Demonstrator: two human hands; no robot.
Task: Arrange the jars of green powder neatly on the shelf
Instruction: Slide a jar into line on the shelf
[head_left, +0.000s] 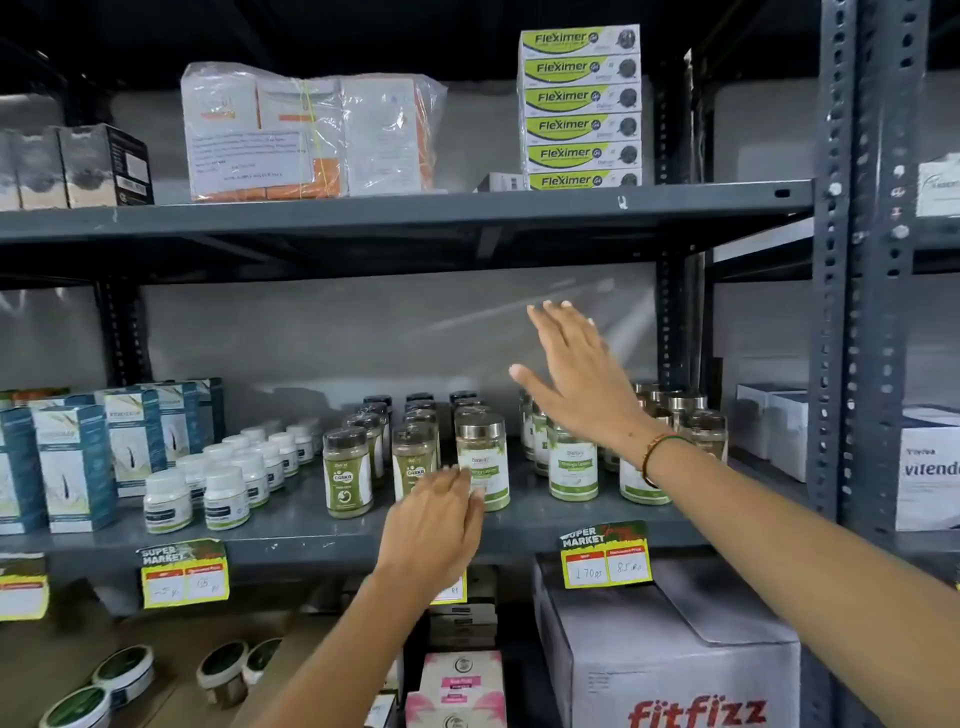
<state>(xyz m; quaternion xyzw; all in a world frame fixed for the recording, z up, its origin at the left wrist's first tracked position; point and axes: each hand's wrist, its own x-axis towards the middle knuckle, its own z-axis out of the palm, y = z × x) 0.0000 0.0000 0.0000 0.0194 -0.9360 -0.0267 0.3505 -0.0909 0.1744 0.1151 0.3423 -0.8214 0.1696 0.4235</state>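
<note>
Several jars of green powder stand in rows on the grey middle shelf (311, 525). A front jar with a silver lid (482, 452) stands in the centre, and my left hand (434, 525) touches its lower label with the fingertips, not wrapped around it. To its left are two dark-lidded jars (347, 473) with more behind. My right hand (576, 379) is raised flat, fingers apart, holding nothing, above and in front of the right-hand group of jars (572, 467), partly hiding them.
White pill bottles (223, 493) and blue boxes (78, 467) fill the shelf's left side. Green-labelled boxes (581, 109) and wrapped packs (311, 135) sit on the upper shelf. A grey upright post (857, 312) stands at right. A large carton (665, 654) lies below.
</note>
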